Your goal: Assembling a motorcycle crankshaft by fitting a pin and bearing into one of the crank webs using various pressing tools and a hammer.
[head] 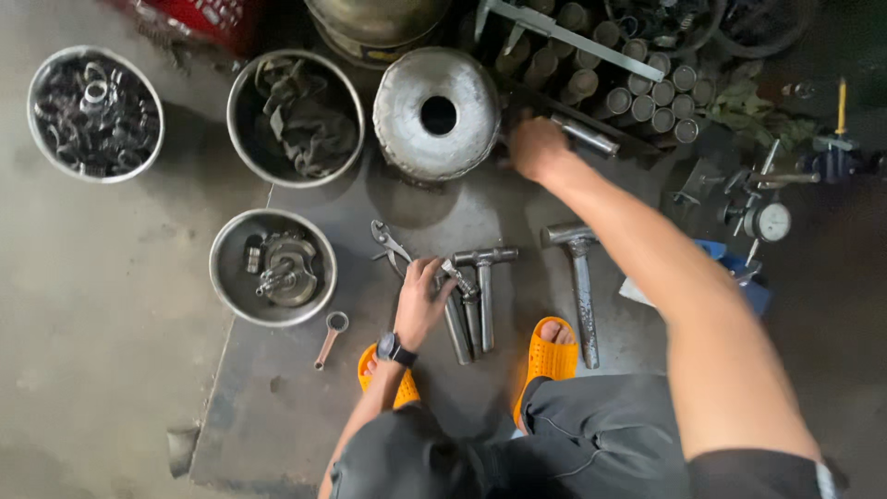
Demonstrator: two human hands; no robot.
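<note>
the person squats in orange sandals (552, 356) on a steel floor plate (277, 407). the left hand (420, 300) is clamped on a small metal part (459, 278) among the t-handle wrenches (480, 296), beside pliers (388, 245). the right hand (536, 148) reaches out and closes around a steel rod (584, 135) next to the round metal housing (436, 113). work looks early: the crankshaft (282, 270) sits in its bowl (222, 277), the connecting rod (330, 338) lies loose, and the hammer (580, 277) lies untouched.
</note>
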